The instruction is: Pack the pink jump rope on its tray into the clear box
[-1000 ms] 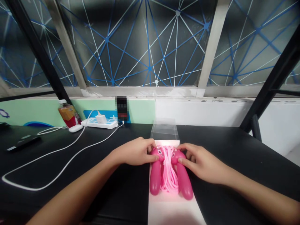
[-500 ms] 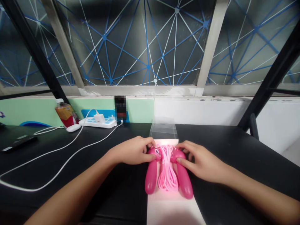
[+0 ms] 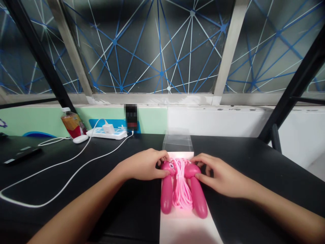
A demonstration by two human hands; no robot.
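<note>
A pink jump rope (image 3: pixel 181 184) lies on a long white card (image 3: pixel 186 230), its cord bundled in loops between two darker pink handles. My left hand (image 3: pixel 151 164) pinches the round top of the left handle (image 3: pixel 167 195), which bears a printed eye. The round top of the right handle (image 3: pixel 199 198) sits between the thumb and fingers of my right hand (image 3: pixel 218 173). Both handles slant slightly outward toward the near side. At the card's far end is a clear plastic box or sleeve (image 3: pixel 178 142).
On the black table (image 3: pixel 228 149), a white power strip (image 3: pixel 109 133) with a plugged-in charger stands back left. White cables (image 3: pixel 76 179) loop across the left side. Also there are a drink bottle (image 3: pixel 73 123), a white mouse-like object (image 3: pixel 80 139) and a flat black device (image 3: pixel 22 156).
The left handle has swung inward at its lower end. The right handle's round top has turned, so its eye no longer shows. Both hands keep their grip.
</note>
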